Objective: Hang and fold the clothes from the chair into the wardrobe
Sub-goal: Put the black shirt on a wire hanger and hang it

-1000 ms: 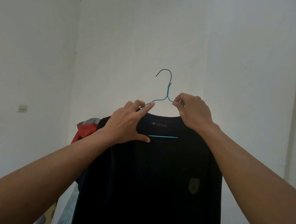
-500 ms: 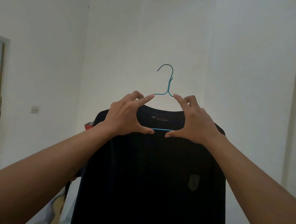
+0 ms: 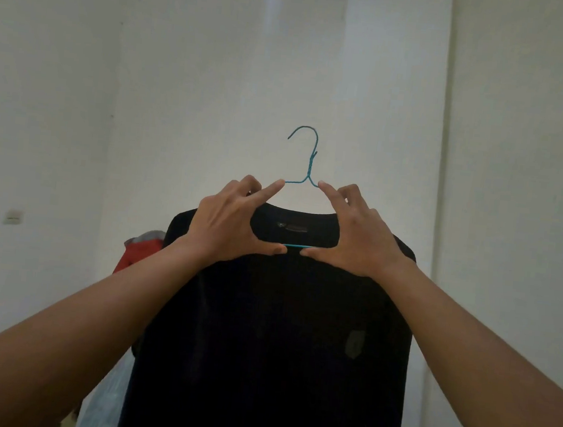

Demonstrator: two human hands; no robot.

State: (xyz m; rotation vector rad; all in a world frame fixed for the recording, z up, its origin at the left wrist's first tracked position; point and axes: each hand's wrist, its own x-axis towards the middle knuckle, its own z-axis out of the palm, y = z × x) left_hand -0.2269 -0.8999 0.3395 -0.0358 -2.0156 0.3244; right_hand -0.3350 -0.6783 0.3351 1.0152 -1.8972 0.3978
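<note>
A black long-sleeved shirt [image 3: 272, 333] hangs on a thin blue wire hanger [image 3: 307, 162], held up in front of me at chest height. My left hand [image 3: 229, 223] grips the left shoulder of the hanger, thumb on the bottom bar and index finger along the sloping wire. My right hand [image 3: 357, 236] grips the right shoulder the same way. The hook stands free above both hands. The shirt's collar with its label shows between my hands.
White walls fill the view, with a corner line at the right. A red and grey garment [image 3: 139, 251] peeks out behind the shirt's left side, with pale fabric [image 3: 105, 399] below it. A wall switch [image 3: 14, 217] sits at the far left.
My right hand moved from pinching the hanger's neck to a spread grip on its right shoulder. The view swung left, then back right, and a door frame at the left came and went.
</note>
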